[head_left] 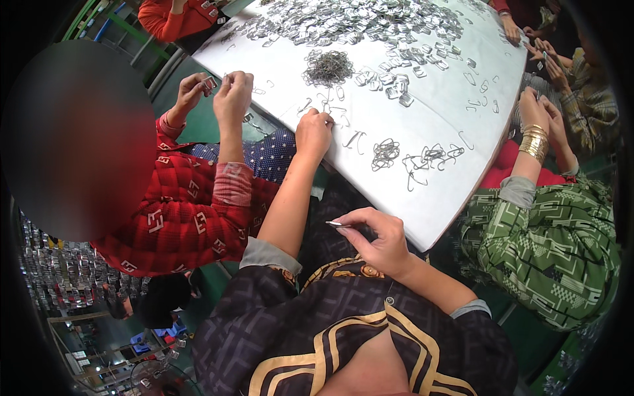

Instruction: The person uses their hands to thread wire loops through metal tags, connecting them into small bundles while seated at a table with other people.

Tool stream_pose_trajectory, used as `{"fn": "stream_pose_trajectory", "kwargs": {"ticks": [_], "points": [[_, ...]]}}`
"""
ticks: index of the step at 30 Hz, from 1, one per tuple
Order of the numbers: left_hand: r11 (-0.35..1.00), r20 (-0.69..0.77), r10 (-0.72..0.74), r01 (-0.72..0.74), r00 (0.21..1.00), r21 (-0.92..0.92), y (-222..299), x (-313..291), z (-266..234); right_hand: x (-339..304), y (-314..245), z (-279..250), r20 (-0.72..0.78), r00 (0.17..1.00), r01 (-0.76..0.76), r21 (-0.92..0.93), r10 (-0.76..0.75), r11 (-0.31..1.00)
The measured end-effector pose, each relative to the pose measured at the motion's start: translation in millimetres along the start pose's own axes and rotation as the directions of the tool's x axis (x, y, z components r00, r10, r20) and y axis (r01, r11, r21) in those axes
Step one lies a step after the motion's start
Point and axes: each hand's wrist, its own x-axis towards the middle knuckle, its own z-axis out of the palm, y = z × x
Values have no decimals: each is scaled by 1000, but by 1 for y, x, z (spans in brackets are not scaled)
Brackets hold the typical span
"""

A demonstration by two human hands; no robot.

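Note:
On the white table's near left edge, my left hand (pixel 313 137) reaches out with thumb and fingers pinched together. A bent wire piece (pixel 326 107) shows at its fingertips, among a few loose ones. Closer to my body, past the table edge, my right hand (pixel 380 239) pinches a small flat metal buckle (pixel 337 224) between thumb and forefinger. The buckle is seen nearly edge-on, so its shape is partly hidden. To the right of my left hand lie small heaps of wire hooks (pixel 386 154) and more tangled hooks (pixel 432 158).
The white table (pixel 409 211) bears a dense wire pile (pixel 328 68) and a wide spread of metal buckles (pixel 396 86). Beside me on the left, a person in a red checked sleeve (pixel 191 204) handles a buckle. A person in green (pixel 548 244) works at the right; others sit further off.

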Motion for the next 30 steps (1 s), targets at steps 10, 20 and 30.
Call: {"fn": "stream_pose_trajectory", "kwargs": {"ticks": [10,20,30], "points": [[956,-86,274,-261,958,131,-8,27,27,-1,4,3,33,999,8,-28,-7,1000],[915,56,258,-262,965,306,-6,34,31,-1,17,3,10,999,-48,-38,48,998],[875,104,284,-302,953,377,9,24,22,-7,15,11,-9,994,-109,-2,109,994]]}}
